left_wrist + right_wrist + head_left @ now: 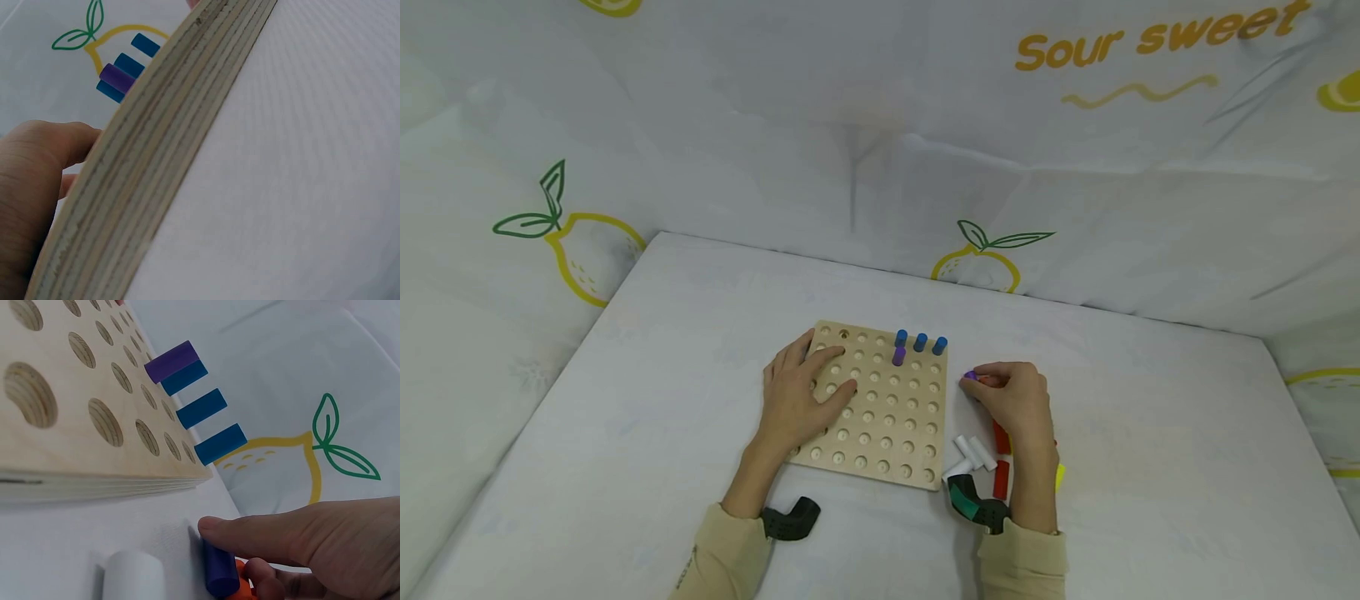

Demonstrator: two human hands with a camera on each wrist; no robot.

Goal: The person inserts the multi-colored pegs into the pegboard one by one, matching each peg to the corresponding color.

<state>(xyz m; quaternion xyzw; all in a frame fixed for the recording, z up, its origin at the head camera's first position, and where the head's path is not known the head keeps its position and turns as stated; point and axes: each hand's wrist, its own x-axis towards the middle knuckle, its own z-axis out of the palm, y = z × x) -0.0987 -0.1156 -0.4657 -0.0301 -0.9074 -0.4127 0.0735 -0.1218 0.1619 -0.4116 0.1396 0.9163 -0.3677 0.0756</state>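
A square wooden pegboard [877,430] with rows of round holes lies on the table. Three blue pegs [921,342] stand along its far right edge, with one purple peg [898,357] in front of the leftmost. My left hand [792,404] rests on the board's left side, fingers spread, thumb on the top. Right of the board, my right hand [1018,404] pinches another purple peg [221,572] between thumb and fingers, apart from the board. An orange-red piece [242,586] shows behind that peg in the right wrist view; whether the fingers touch it I cannot tell.
Several white pegs [982,452] lie in a loose group by the board's near right corner. Beside them are red pegs [1002,481], and a yellow piece [1060,477] is partly hidden by the right forearm. A white cloth with lemon prints [977,271] hangs behind the table.
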